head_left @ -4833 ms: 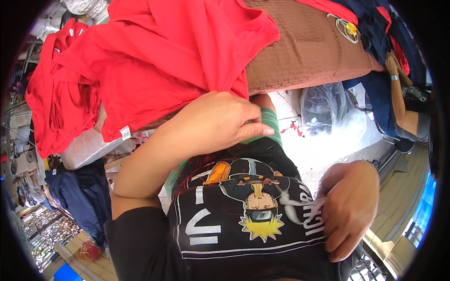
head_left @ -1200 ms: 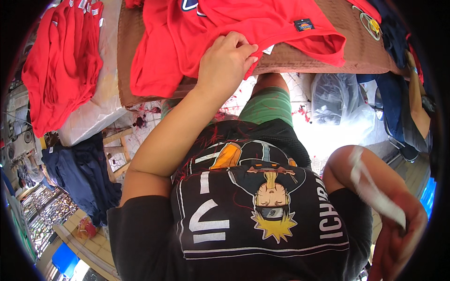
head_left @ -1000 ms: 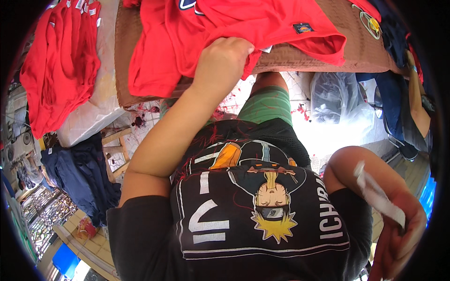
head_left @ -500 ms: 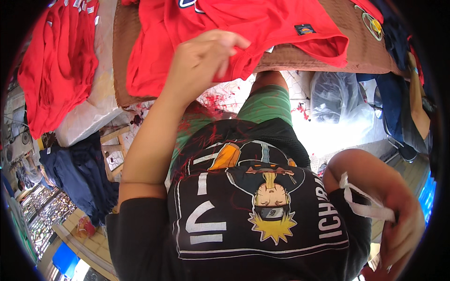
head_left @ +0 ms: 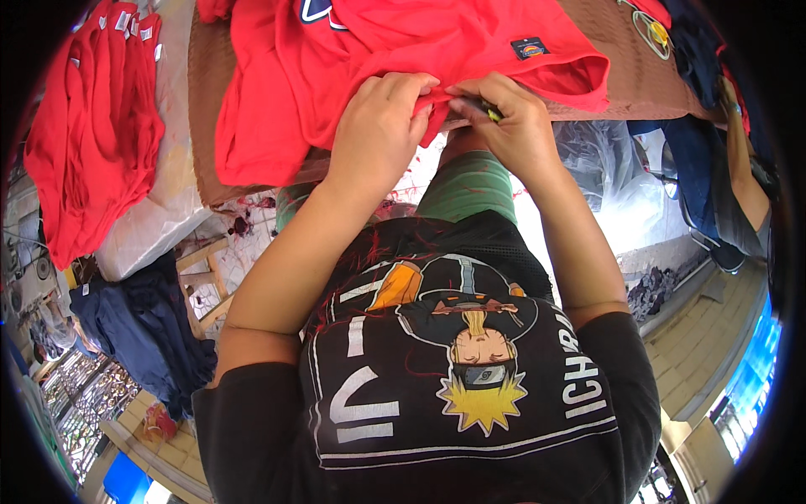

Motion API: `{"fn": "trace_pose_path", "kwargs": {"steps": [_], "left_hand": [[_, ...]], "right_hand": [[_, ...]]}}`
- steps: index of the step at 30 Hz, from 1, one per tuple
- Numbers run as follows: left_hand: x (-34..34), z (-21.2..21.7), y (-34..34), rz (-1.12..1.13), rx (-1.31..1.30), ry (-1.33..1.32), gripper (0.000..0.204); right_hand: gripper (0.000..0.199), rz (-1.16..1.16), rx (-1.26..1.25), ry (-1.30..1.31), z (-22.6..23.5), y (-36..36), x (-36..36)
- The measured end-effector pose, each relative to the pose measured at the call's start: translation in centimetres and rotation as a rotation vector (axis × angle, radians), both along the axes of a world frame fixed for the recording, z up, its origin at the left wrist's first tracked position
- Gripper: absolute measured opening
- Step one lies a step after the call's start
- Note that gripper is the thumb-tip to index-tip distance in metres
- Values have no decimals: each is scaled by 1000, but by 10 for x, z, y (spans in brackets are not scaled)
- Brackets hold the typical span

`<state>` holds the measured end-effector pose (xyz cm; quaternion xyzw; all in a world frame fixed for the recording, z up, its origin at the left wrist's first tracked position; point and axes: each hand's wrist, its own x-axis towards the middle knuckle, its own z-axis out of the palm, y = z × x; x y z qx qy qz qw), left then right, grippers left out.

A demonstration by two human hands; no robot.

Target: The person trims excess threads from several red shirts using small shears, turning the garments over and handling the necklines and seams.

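- The left hand (head_left: 378,126) is closed on the near hem of a red garment (head_left: 403,50), fingers curled over the cloth and bunching it at the edge of the brown-covered table (head_left: 613,84); this pins the fabric so the edge stays taut for the other hand
- The right hand (head_left: 508,118) meets it there, thumb and fingers pinched shut on the same hem; a small dark tool with a yellow tip (head_left: 485,109) seems to be tucked in that grip, though too little of it shows to tell what kind it is
- The red garment lies spread flat on the table straight ahead of the person, its lower edge hanging just over the near side, which puts the hem within easy reach of both hands
- A stack of red garments (head_left: 92,143) lies to the left on a pale plastic-wrapped bundle (head_left: 159,210), well apart from the piece in hand, as if sorted aside
- Dark blue clothes (head_left: 143,328) lie heaped lower left by a wooden stool (head_left: 206,290)
- Clear plastic sheeting (head_left: 604,160) sits under the table on the right
- Another person's arm (head_left: 743,168) shows at the far right rim, not touching the garment
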<state>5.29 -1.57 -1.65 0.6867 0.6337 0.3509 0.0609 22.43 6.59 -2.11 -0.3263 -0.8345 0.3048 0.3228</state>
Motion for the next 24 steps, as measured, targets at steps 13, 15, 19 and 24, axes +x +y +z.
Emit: {"fn": "trace_pose_path", "kwargs": {"steps": [13,15,19,24], "left_hand": [[-5,6,10,-27,-81,-120,16],[-6,12,11,-9,-199,-98,18],[-11,26,15,3,-430,-209,22],[-13,17,14,-36,-353,-241,21]], "right_hand": [[16,71,110,-39,26,4,-14],[17,87,56,-39,30,3,-15],[18,96,-51,-7,34,7,-16],[19,131,54,-22,35,8,-21]]}}
